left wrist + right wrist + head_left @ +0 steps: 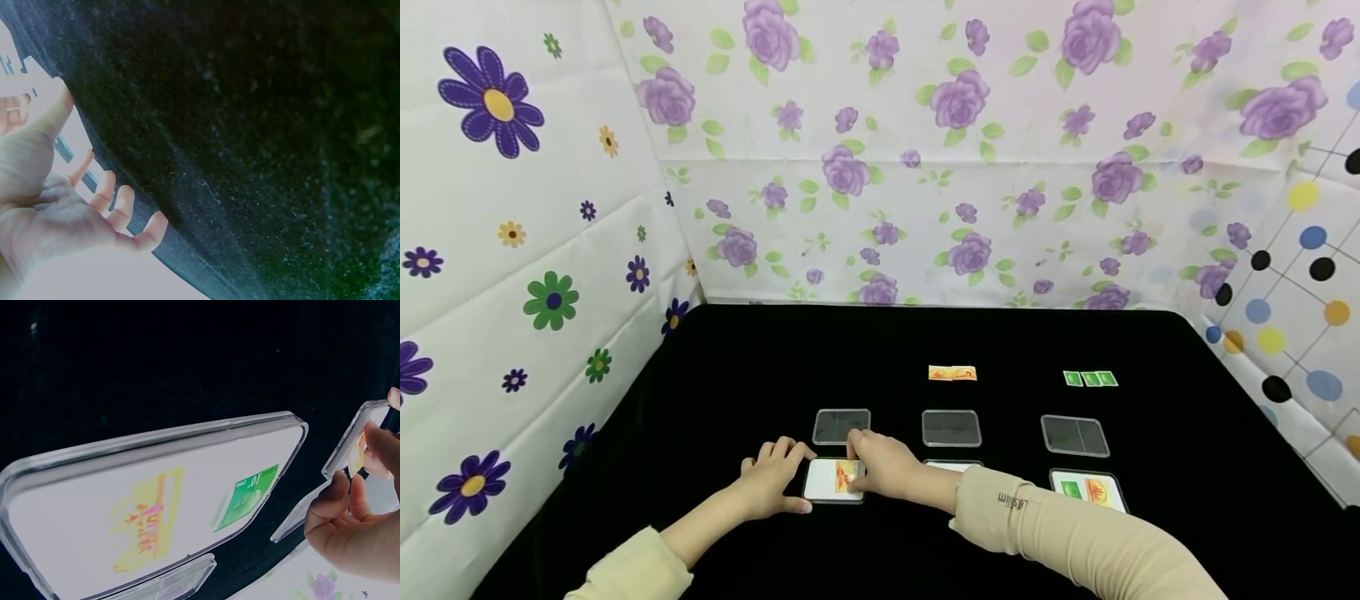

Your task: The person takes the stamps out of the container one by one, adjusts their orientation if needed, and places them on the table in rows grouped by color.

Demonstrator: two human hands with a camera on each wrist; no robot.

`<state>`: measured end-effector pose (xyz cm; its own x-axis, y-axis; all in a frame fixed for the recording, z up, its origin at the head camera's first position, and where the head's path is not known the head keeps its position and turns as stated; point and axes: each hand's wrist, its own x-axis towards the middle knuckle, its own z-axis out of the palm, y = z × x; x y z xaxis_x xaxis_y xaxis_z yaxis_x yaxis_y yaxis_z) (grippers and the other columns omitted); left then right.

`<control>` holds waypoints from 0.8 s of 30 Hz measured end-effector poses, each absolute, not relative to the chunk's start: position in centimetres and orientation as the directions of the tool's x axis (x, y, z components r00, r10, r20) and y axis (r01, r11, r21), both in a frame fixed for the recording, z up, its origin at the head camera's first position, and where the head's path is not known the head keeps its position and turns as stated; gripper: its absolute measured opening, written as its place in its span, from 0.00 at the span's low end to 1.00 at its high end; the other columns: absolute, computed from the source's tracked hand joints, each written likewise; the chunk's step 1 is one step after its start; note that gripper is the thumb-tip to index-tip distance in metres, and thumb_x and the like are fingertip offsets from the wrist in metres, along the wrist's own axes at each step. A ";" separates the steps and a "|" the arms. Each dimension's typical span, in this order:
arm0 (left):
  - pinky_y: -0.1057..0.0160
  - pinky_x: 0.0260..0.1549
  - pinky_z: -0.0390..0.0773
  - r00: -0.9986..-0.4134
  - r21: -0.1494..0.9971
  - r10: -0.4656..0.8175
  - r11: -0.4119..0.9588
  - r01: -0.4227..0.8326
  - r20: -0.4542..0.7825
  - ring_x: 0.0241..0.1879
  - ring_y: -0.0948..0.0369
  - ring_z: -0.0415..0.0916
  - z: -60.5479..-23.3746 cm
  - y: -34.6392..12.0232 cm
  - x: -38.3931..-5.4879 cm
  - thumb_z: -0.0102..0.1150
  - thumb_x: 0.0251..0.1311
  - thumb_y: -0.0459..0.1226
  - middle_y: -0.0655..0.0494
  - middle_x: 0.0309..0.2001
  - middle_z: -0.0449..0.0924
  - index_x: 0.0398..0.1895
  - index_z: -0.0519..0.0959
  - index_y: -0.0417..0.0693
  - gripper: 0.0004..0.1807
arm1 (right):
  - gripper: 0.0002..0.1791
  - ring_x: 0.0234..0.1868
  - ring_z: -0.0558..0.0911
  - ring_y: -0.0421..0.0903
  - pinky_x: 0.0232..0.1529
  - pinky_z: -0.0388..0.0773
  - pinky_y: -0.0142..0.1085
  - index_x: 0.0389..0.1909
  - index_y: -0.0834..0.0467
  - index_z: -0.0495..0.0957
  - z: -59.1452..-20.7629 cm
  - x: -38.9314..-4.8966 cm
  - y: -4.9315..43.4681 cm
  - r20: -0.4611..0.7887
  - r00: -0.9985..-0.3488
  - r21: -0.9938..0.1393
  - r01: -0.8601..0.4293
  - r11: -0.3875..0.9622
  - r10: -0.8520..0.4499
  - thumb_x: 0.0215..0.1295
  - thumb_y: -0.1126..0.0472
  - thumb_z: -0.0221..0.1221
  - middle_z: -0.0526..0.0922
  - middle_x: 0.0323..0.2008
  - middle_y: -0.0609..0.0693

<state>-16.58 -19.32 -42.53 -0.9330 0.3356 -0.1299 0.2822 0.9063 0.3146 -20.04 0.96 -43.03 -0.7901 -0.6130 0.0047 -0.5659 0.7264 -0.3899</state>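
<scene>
In the head view, a clear shallow case with a white insert lies at the front left of the black cloth. An orange stamp is on its right part. The right hand is over the case's right end and pinches the stamp with thumb and index finger. Spread around the left end, the left hand touches the case's corners with index finger and thumb. In the right wrist view, the right hand has its thumb on the orange stamp. The left wrist view shows the left hand's palm.
Three clear lids lie in a row behind the cases. A middle case is partly hidden by the right arm. The right case bears a green and an orange stamp. Orange stamps and green stamps lie farther back.
</scene>
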 end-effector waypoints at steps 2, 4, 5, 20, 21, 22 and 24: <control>0.33 0.45 0.66 -0.933 0.315 0.334 0.907 0.280 -0.132 0.55 0.40 0.64 -42.5 -19.3 -16.5 0.73 0.39 0.47 0.41 0.55 0.66 0.52 0.69 0.49 0.35 | 0.20 0.23 0.67 0.33 0.25 0.65 0.25 0.32 0.54 0.71 -43.0 -20.0 0.9 0.008 -0.789 -0.394 -0.567 0.723 -0.614 0.46 0.55 0.72 0.75 0.26 0.42; 0.33 0.45 0.66 -0.933 0.314 0.333 0.908 0.278 -0.136 0.55 0.40 0.64 -42.4 -19.3 -16.5 0.73 0.39 0.47 0.41 0.55 0.66 0.52 0.69 0.49 0.35 | 0.19 0.23 0.66 0.33 0.25 0.64 0.25 0.31 0.54 0.70 -43.0 -20.0 0.9 0.006 -0.788 -0.400 -0.567 0.720 -0.616 0.46 0.56 0.72 0.74 0.25 0.42; 0.33 0.45 0.66 -0.933 0.312 0.333 0.908 0.279 -0.136 0.55 0.40 0.64 -42.4 -19.3 -16.5 0.73 0.39 0.47 0.41 0.55 0.67 0.52 0.69 0.49 0.35 | 0.19 0.24 0.65 0.33 0.25 0.64 0.25 0.31 0.54 0.70 -42.9 -20.0 0.8 0.005 -0.786 -0.401 -0.569 0.718 -0.619 0.46 0.56 0.72 0.74 0.25 0.42; 0.31 0.46 0.65 -0.935 0.311 0.325 0.912 0.269 -0.145 0.56 0.39 0.64 -42.3 -19.2 -16.6 0.73 0.39 0.47 0.41 0.55 0.67 0.51 0.69 0.50 0.34 | 0.19 0.22 0.66 0.32 0.28 0.66 0.23 0.32 0.58 0.69 -43.1 -20.3 0.9 0.002 -0.731 -0.683 -0.500 0.533 -0.682 0.45 0.74 0.68 0.76 0.24 0.50; 0.31 0.46 0.65 -0.935 0.311 0.325 0.912 0.268 -0.145 0.56 0.39 0.64 -42.3 -19.2 -16.6 0.73 0.39 0.47 0.42 0.55 0.67 0.51 0.69 0.50 0.34 | 0.19 0.22 0.66 0.33 0.28 0.66 0.23 0.33 0.59 0.70 -43.1 -20.3 0.9 -0.001 -0.733 -0.703 -0.483 0.522 -0.680 0.45 0.75 0.68 0.75 0.24 0.50; 0.31 0.46 0.65 -0.935 0.312 0.324 0.912 0.267 -0.146 0.56 0.39 0.64 -42.3 -19.2 -16.6 0.74 0.39 0.47 0.42 0.55 0.67 0.51 0.69 0.50 0.34 | 0.19 0.21 0.66 0.33 0.27 0.66 0.23 0.34 0.59 0.70 -43.2 -20.2 0.9 -0.002 -0.736 -0.720 -0.469 0.511 -0.677 0.45 0.76 0.67 0.75 0.23 0.50; 0.32 0.46 0.65 -0.934 0.312 0.325 0.912 0.267 -0.148 0.56 0.40 0.64 -42.3 -19.1 -16.6 0.74 0.39 0.47 0.42 0.55 0.67 0.51 0.69 0.50 0.34 | 0.18 0.20 0.66 0.33 0.26 0.65 0.23 0.34 0.60 0.71 -43.3 -20.1 1.0 -0.004 -0.745 -0.747 -0.441 0.498 -0.667 0.46 0.78 0.65 0.74 0.22 0.49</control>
<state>-16.61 -19.14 -42.35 -0.9342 0.3248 -0.1480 0.2675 0.9116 0.3121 -20.14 0.99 -43.29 -0.7454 -0.6666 -0.0042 -0.4410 0.4978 -0.7468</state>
